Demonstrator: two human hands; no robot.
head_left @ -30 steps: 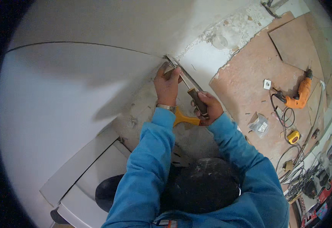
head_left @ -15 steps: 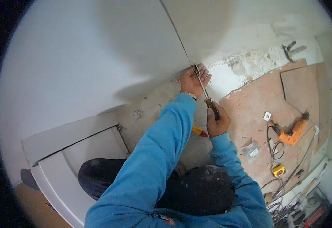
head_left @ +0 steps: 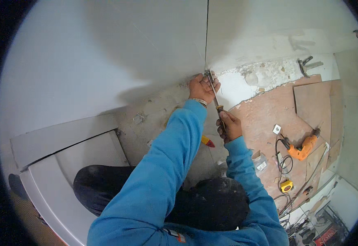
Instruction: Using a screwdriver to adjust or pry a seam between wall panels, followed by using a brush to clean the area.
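My right hand (head_left: 231,126) is wrapped round the dark handle of a long screwdriver (head_left: 215,97), which slants up and left toward the wall's foot. Beneath its shaft, my left hand (head_left: 202,88) is turned palm up with curled fingers. Its fingertips gather about the tool's tip and a small metal piece (head_left: 209,74), whose kind I cannot make out. That spot lies at the lower end of a dark vertical seam (head_left: 206,41) between two pale panels (head_left: 154,49). A yellow tool with a red end (head_left: 207,141) lies on the floor, partly behind my left forearm.
On reddish boards (head_left: 261,110) at right lie an orange power drill (head_left: 304,148) with its cord, a yellow tape measure (head_left: 286,186) and a small plastic bag (head_left: 261,162). A hammer (head_left: 306,66) rests by the wall. White panelled board (head_left: 90,151) lies at left.
The view has shifted, so the floor things appear further left. My right hand's grip on the screwdriver handle has turned. My left hand stays at the seam's foot.
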